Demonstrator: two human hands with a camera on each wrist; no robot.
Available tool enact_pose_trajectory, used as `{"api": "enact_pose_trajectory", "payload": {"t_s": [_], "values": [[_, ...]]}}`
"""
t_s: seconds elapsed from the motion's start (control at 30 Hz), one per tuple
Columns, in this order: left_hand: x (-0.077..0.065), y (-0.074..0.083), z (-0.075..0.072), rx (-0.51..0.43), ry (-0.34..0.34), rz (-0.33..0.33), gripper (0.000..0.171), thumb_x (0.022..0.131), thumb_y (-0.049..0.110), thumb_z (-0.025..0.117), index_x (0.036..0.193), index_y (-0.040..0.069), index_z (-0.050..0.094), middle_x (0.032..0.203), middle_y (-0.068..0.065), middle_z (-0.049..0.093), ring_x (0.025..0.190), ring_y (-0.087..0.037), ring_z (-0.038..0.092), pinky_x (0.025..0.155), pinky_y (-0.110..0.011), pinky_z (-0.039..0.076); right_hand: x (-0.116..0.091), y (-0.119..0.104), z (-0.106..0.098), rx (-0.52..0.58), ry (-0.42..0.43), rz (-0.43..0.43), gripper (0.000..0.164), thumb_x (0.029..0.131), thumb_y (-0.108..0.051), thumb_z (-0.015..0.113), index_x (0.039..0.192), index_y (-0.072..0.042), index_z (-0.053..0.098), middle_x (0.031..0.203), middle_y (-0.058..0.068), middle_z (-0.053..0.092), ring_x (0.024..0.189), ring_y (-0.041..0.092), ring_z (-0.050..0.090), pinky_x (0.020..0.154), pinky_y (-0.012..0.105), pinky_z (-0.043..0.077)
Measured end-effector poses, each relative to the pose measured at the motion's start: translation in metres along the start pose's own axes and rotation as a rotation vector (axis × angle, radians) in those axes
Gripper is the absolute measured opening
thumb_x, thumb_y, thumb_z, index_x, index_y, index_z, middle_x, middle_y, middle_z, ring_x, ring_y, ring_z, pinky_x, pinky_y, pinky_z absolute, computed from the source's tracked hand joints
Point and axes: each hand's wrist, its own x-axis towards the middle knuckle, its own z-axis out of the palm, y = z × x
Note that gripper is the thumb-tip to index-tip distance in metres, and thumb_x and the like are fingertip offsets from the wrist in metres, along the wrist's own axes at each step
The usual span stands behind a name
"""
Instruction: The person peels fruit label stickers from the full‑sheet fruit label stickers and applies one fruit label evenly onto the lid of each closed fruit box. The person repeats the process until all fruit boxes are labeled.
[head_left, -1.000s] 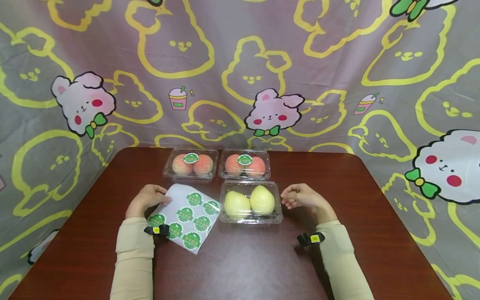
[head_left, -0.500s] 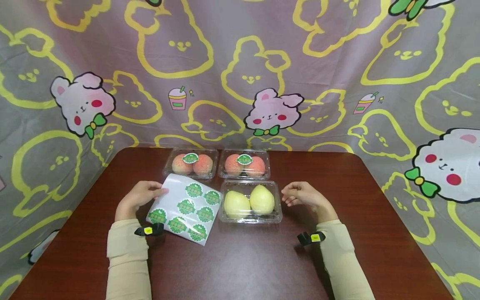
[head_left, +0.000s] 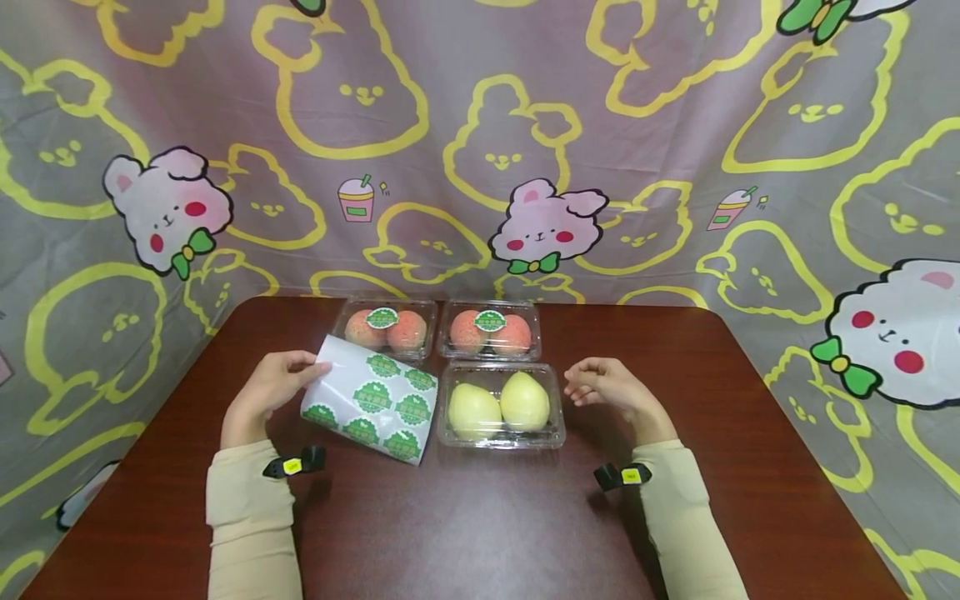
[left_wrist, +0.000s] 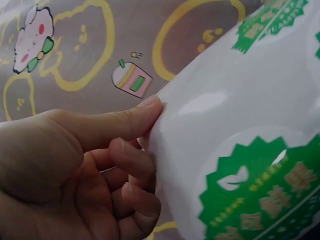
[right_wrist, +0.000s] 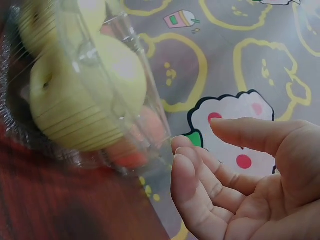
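Observation:
My left hand (head_left: 272, 385) pinches the upper left edge of a white sticker sheet (head_left: 347, 379) between thumb and fingers. Several round green labels (left_wrist: 260, 195) are printed on the sheet, which bends in a curve and overlaps a peach box in the head view. Just right of it, a clear plastic box (head_left: 501, 433) with two yellow pears (head_left: 525, 402) sits on the table. My right hand (head_left: 618, 390) is beside that box's right side, its fingers loosely curled with nothing between them. In the right wrist view the thumb and fingertips are apart.
Behind stand two clear boxes of pink peaches, the left box (head_left: 429, 343) and the right box (head_left: 444, 342), each with a green label on its lid. The dark red-brown table (head_left: 480, 533) meets a patterned curtain (head_left: 420, 183) at the back and sides.
My left hand has moved left and a little away from me, raising the sticker sheet's near corner and bending the sheet more. The right hand and the boxes have hardly moved.

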Motion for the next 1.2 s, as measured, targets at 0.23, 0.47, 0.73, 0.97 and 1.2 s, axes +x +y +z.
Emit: {"api": "enact_pose_trajectory", "payload": {"t_s": [0.23,0.47,0.73,0.97,1.2], "values": [[-0.006,0.010,-0.002,-0.067,0.131,0.084,0.046,0.095,0.033,0.059,0.118,-0.008,0.061,0.108,-0.028,0.065,0.078,-0.016,0.058,0.067,-0.022,0.052,0.000,-0.009,0.004,-0.006,0.025,-0.022,0.036,0.095,-0.011,0.056,0.114,0.018,0.050,0.076,-0.001,0.065,0.068,0.010,0.063,0.068,0.023,0.057],[-0.011,0.020,-0.001,-0.096,0.253,0.149,0.043,0.095,0.030,0.060,0.113,-0.009,0.064,0.103,-0.029,0.065,0.068,-0.007,0.056,0.059,-0.018,0.050,-0.003,-0.018,0.007,-0.010,0.034,-0.054,0.038,0.095,-0.012,0.058,0.116,0.018,0.050,0.078,-0.002,0.066,0.069,0.010,0.064,0.069,0.023,0.057],[-0.019,0.033,-0.002,-0.143,0.355,0.176,0.038,0.093,0.028,0.063,0.109,-0.007,0.066,0.076,0.002,0.062,0.062,0.000,0.050,0.054,-0.018,0.046,-0.002,-0.024,0.017,0.014,0.010,-0.107,0.036,0.094,-0.008,0.056,0.114,0.021,0.048,0.075,-0.005,0.066,0.068,0.007,0.064,0.068,0.023,0.058],[-0.019,0.049,0.010,-0.262,0.409,0.193,0.033,0.092,0.025,0.065,0.106,-0.005,0.067,0.064,0.020,0.049,0.060,0.000,0.048,0.053,-0.016,0.044,-0.002,-0.031,0.026,0.016,-0.004,-0.125,0.033,0.094,-0.009,0.058,0.113,0.018,0.051,0.079,0.001,0.068,0.071,0.012,0.066,0.071,0.028,0.059],[-0.020,0.055,0.014,-0.353,0.472,0.186,0.030,0.091,0.023,0.066,0.105,-0.003,0.067,0.062,0.021,0.051,0.058,0.000,0.049,0.051,-0.016,0.045,0.001,-0.036,0.035,0.025,-0.010,-0.141,0.035,0.094,-0.008,0.057,0.113,0.020,0.050,0.079,0.000,0.067,0.071,0.011,0.066,0.069,0.024,0.057]]}}
